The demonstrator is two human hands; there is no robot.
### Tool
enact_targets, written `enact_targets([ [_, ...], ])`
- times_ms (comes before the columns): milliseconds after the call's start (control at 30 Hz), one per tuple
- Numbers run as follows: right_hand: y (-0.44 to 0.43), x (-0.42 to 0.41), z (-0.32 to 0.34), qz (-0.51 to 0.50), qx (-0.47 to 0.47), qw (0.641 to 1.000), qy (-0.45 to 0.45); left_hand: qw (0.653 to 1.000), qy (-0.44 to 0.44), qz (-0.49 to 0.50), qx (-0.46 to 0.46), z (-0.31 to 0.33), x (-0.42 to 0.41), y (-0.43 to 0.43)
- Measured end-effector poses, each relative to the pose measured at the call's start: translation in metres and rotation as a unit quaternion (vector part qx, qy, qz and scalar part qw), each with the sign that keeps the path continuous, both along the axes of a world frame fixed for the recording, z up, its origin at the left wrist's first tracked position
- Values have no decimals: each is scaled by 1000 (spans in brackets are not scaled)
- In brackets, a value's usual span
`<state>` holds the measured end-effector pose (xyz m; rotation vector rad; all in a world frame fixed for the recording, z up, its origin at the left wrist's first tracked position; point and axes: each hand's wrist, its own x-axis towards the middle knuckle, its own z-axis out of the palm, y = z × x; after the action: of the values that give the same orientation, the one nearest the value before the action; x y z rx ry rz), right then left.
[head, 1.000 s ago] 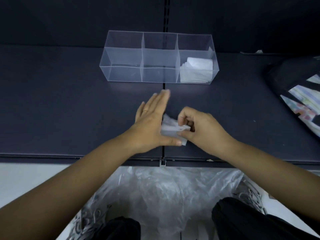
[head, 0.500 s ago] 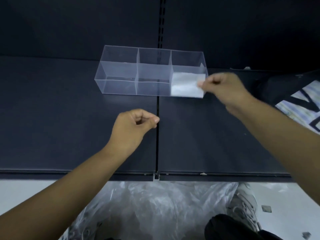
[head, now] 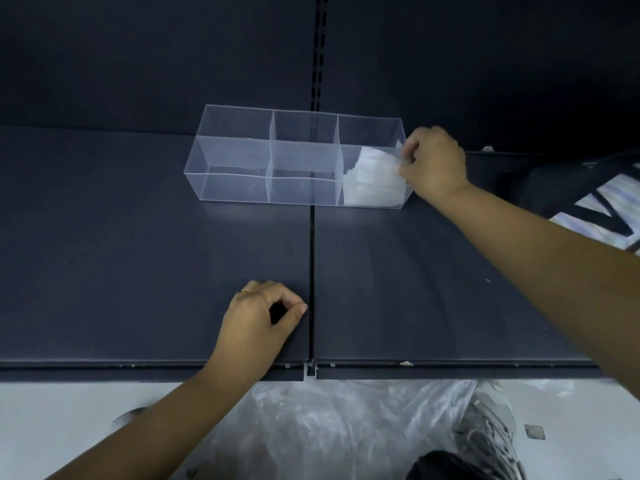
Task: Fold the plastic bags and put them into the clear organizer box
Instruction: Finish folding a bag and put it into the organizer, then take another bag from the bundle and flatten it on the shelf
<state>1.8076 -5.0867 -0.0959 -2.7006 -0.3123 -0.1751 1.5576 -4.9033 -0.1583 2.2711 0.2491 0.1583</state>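
While a folded bag (head: 382,160) is pinched by the right hand (head: 433,166) at the right-end compartment of the box (head: 235,188), a stack (head: 374,194) is seen inside | left hand (head: 258,322) is curled on the shelf (head: 121,258), nothing held | loose plastic (head: 346,424) is left below, so more folding is expected, prob

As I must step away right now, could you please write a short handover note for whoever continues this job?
Right hand pinches a folded plastic bag atop the stack in the right compartment of the clear organizer box.
Left hand rests curled on the dark shelf, holding nothing.
Done: several bags folded and stacked there.
Left: release this one, then fold the loose plastic bags lying below the shelf; the other compartments look empty.
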Motion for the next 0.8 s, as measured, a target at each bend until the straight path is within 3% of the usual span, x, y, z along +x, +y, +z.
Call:
enact_targets([
  [67,2,-8,3,81,48,995,-30,1000,-1,-5,3,-1,-1,1],
  [167,9,-19,-1,216,-30,974,56,999,-9,-23,25,-3,-3,2],
  [267,12,-21,-7,204,-65,960,180,994,11,-68,83,-9,-8,1],
  [333,14,-18,-8,193,-71,959,195,980,51,-120,152,-14,-13,-1],
  [400,14,-17,-7,188,-84,956,210,945,74,-166,272,-17,-18,-2],
  [467,14,-23,-5,203,-79,953,209,919,83,-188,337,-17,-20,-4],
  [533,9,-41,-2,236,-43,960,142,911,92,-195,353,-19,-20,-4],
  [600,-4,-78,0,254,24,967,-2,908,82,-194,361,-23,-21,-3],
  [667,-25,-136,-4,289,97,950,-67,906,81,-198,364,-25,-22,-2],
  [733,-50,-200,-24,371,98,923,0,906,74,-201,366,-26,-23,-1],
  [800,-69,-247,-58,425,-17,887,179,903,72,-203,372,-26,-23,-1],
])
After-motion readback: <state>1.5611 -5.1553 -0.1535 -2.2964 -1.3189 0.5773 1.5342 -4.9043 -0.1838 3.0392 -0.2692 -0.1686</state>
